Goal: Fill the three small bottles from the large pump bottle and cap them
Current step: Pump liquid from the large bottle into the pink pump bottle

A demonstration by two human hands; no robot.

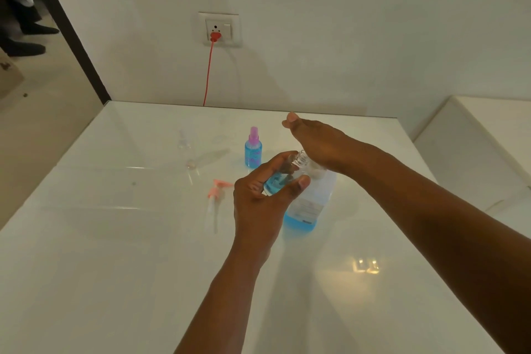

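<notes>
My left hand point(263, 195) holds a small clear bottle point(283, 174) tilted, its threaded neck uncapped and pointing up toward the far right; my fingers point(300, 182) are wrapped around its body, thumb on the near side. Blue liquid sits in the lower part of this small bottle, the neck region clear. My right hand point(319, 138) lies over the top of the large bottle point(309, 204), palm down, thumb stretched toward the far edge of the tabletop point(115, 267); I cannot tell whether the fingers underneath are clenched on anything, as they are hidden. The large bottle stands upright around the middle of the tabletop, touching or just behind the small one; its pump is off, and blue liquid fills only the bottom band, the upper part looking clear behind a pale label. The pink pump head with its dip tube point(215, 201) lies flat on the tabletop to the left of my left hand. A second small bottle point(253, 149), upright and capped with a pink spray top, stands farther toward the far edge, full of blue liquid nearly to the shoulder. A third small clear bottle point(184, 142) stands toward the far left, apparently empty; detail is too faint to say more.
</notes>
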